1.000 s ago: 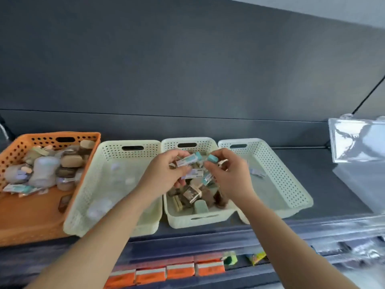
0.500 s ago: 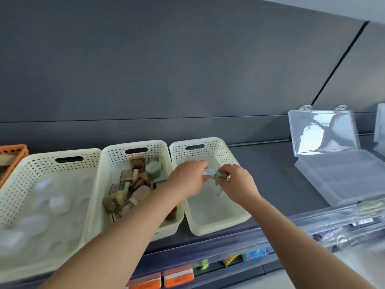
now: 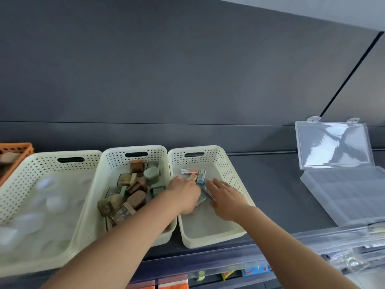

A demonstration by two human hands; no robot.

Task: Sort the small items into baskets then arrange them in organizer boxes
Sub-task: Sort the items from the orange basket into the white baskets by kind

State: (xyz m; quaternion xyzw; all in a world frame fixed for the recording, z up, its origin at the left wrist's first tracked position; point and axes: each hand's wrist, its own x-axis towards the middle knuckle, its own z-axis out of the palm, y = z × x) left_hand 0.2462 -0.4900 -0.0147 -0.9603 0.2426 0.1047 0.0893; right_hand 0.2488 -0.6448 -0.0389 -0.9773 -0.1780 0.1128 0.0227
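Three cream perforated baskets stand side by side on a dark shelf. Both my hands are down inside the right basket (image 3: pixel 209 148). Small flat packs (image 3: pixel 193 171) in orange, white and teal lie at its far end, and a few more sit between and under my hands. My left hand (image 3: pixel 184 196) is knuckles up, its fingers curled down out of sight on the packs. My right hand (image 3: pixel 225 198) lies flat with its fingers spread and touches the packs. The middle basket (image 3: pixel 133 148) holds several brown and green boxy items (image 3: pixel 133 191).
The left cream basket (image 3: pixel 62 154) holds blurred pale items. An orange basket (image 3: pixel 17 145) shows at the far left edge. An open clear organizer box (image 3: pixel 345 197) with its lid (image 3: pixel 333 146) raised stands on the shelf at right. Lower shelves hold coloured packets.
The view has swung right. My hands carried the small packs from above the middle basket into the right basket and lowered them to its floor.
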